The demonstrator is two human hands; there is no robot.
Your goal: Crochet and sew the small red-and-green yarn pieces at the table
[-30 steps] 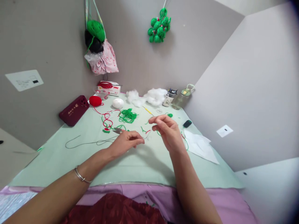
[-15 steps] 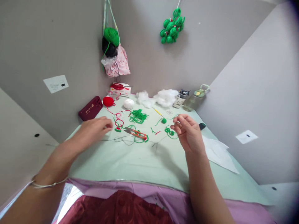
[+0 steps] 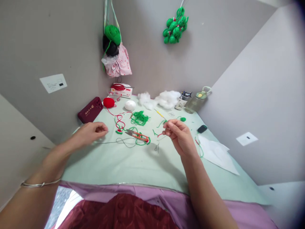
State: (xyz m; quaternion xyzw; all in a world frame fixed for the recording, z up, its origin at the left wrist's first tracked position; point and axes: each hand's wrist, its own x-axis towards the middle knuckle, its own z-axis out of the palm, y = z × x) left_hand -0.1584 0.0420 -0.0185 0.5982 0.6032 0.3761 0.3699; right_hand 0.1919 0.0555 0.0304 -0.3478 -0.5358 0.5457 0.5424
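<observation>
My left hand (image 3: 91, 133) is above the left of the table, thumb and fingers pinched together; what they hold, if anything, is too small to make out. Pinched fingers close my right hand (image 3: 178, 135), right of centre, where a thin dark thread (image 3: 126, 142) seems to lead up to its fingertips. That thread lies in loops across the table between the hands. Orange-handled thread snips (image 3: 138, 135) rest behind it, over green yarn and a small red-and-green crocheted piece (image 3: 147, 140). A similar crocheted piece (image 3: 119, 131) lies nearer my left hand.
Behind are a green yarn tangle (image 3: 140, 118), red yarn ball (image 3: 109, 102), white ball (image 3: 130, 105), white stuffing (image 3: 168, 99) and yellow crochet hook (image 3: 159, 113). A maroon phone (image 3: 90, 110) leans left. A bottle (image 3: 197, 101) and white sheets (image 3: 216, 152) are right.
My right hand has moved left and slightly down, still pinched. My left hand has shifted a little left. The green crocheted pieces by my right hand are now partly hidden. The view has shifted slightly.
</observation>
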